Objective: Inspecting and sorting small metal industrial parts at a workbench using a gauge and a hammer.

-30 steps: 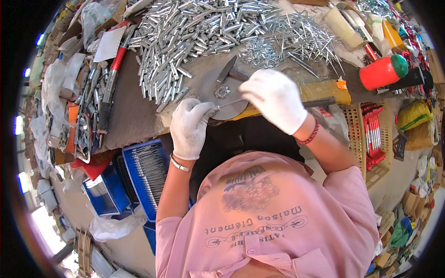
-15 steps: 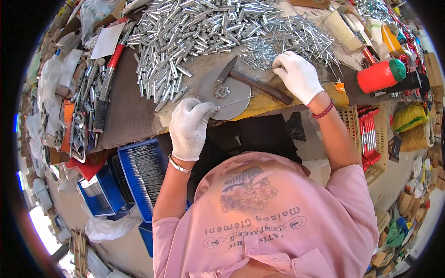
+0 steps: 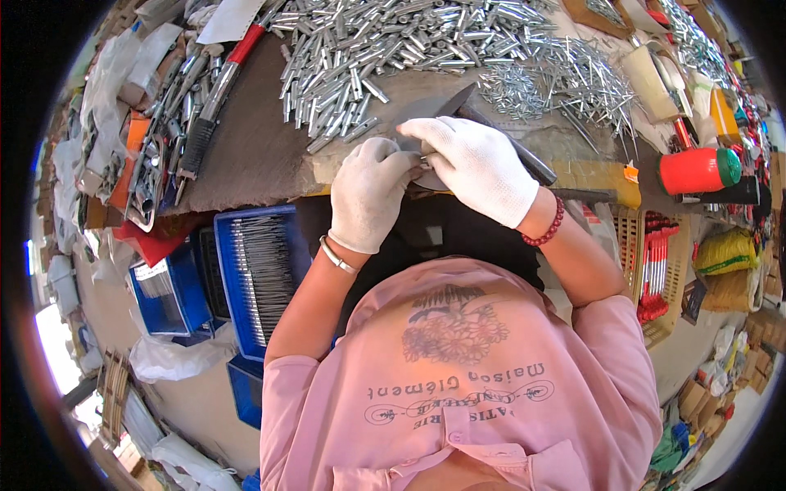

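Both my hands wear white gloves and meet at the front edge of the workbench. My left hand has its fingers curled and pinches a small metal part, mostly hidden by the glove. My right hand lies over it, its fingertips pinched at the same spot. A hammer lies under my right hand, its grey head pointing away and its dark handle running right. Just beyond are a heap of short silver tubes and a pile of thin pins.
A blue tray of thin rods sits below the bench on the left, beside other blue bins. A red-handled tool and scrap metal lie at left. A red can with a green lid and a basket of red tools are at right.
My right hand reached out to the pile of pins, then came back and now rests over my left hand. My left hand stayed at the bench edge.
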`<action>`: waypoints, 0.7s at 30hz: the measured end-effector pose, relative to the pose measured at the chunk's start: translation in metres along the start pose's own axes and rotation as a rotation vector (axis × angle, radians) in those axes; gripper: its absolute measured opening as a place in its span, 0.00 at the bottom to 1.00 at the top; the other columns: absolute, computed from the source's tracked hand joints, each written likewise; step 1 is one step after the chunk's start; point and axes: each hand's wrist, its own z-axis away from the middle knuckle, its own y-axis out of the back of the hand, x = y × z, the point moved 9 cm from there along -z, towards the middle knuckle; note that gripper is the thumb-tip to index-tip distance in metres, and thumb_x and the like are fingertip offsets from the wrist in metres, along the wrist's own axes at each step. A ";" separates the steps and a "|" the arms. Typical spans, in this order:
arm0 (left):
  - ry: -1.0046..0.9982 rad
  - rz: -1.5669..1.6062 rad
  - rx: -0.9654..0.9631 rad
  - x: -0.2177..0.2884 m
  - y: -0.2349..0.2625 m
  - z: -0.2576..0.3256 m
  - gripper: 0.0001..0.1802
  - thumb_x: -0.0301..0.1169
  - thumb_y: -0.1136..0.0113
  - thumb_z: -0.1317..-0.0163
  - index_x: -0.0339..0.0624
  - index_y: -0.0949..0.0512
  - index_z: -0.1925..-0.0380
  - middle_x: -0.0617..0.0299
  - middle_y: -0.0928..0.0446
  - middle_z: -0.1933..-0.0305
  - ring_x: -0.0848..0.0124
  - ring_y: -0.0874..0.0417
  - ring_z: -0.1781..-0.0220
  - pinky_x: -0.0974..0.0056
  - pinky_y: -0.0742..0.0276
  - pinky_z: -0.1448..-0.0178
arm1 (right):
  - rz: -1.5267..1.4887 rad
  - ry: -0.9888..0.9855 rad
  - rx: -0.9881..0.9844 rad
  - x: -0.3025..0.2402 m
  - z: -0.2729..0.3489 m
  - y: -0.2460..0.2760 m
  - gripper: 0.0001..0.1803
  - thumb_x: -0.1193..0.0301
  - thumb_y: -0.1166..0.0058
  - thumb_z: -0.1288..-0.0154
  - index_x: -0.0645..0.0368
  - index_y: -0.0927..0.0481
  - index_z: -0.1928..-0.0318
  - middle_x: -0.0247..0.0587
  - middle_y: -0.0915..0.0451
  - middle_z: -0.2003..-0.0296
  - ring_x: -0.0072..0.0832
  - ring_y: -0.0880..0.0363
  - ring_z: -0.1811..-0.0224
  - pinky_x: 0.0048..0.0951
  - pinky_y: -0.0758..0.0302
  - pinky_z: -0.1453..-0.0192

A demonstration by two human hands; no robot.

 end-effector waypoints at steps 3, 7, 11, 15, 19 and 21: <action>0.026 -0.017 0.009 0.003 0.002 -0.001 0.08 0.29 0.27 0.42 0.49 0.15 0.62 0.59 0.22 0.61 0.52 0.17 0.57 0.50 0.20 0.55 | -0.215 -0.180 -0.103 0.008 -0.004 -0.002 0.28 0.83 0.43 0.31 0.53 0.21 0.33 0.40 0.14 0.62 0.34 0.14 0.63 0.34 0.16 0.52; 0.044 0.075 0.014 -0.008 -0.006 0.004 0.09 0.28 0.26 0.42 0.49 0.15 0.62 0.59 0.22 0.61 0.52 0.18 0.57 0.51 0.20 0.55 | -0.200 -0.258 -0.165 0.017 0.003 -0.003 0.30 0.85 0.42 0.32 0.54 0.23 0.31 0.37 0.16 0.65 0.29 0.15 0.65 0.31 0.16 0.53; 0.021 0.051 0.014 -0.007 -0.005 0.004 0.09 0.28 0.26 0.42 0.49 0.15 0.62 0.58 0.22 0.62 0.52 0.18 0.57 0.51 0.21 0.55 | -0.218 -0.245 -0.167 0.016 0.005 -0.008 0.30 0.85 0.42 0.33 0.53 0.22 0.31 0.39 0.15 0.64 0.33 0.15 0.63 0.34 0.16 0.52; 0.034 0.056 -0.002 -0.006 -0.005 0.002 0.09 0.29 0.27 0.41 0.49 0.15 0.60 0.58 0.22 0.62 0.52 0.18 0.57 0.50 0.20 0.54 | 0.043 -0.036 -0.134 -0.002 -0.002 -0.007 0.30 0.81 0.38 0.36 0.53 0.22 0.33 0.42 0.13 0.61 0.42 0.13 0.58 0.41 0.16 0.49; 0.031 -0.050 0.028 -0.003 -0.003 0.003 0.09 0.30 0.27 0.40 0.49 0.14 0.59 0.57 0.22 0.61 0.51 0.18 0.57 0.50 0.20 0.54 | 0.247 0.106 -0.127 -0.027 -0.005 -0.008 0.30 0.76 0.34 0.37 0.52 0.22 0.33 0.41 0.13 0.60 0.44 0.13 0.56 0.44 0.16 0.49; 0.023 -0.068 0.014 -0.005 -0.003 0.005 0.10 0.30 0.27 0.40 0.50 0.14 0.59 0.57 0.22 0.61 0.51 0.17 0.57 0.50 0.20 0.55 | 0.229 0.042 -0.186 -0.021 -0.001 -0.005 0.30 0.74 0.32 0.38 0.52 0.21 0.34 0.42 0.15 0.57 0.44 0.15 0.53 0.44 0.16 0.47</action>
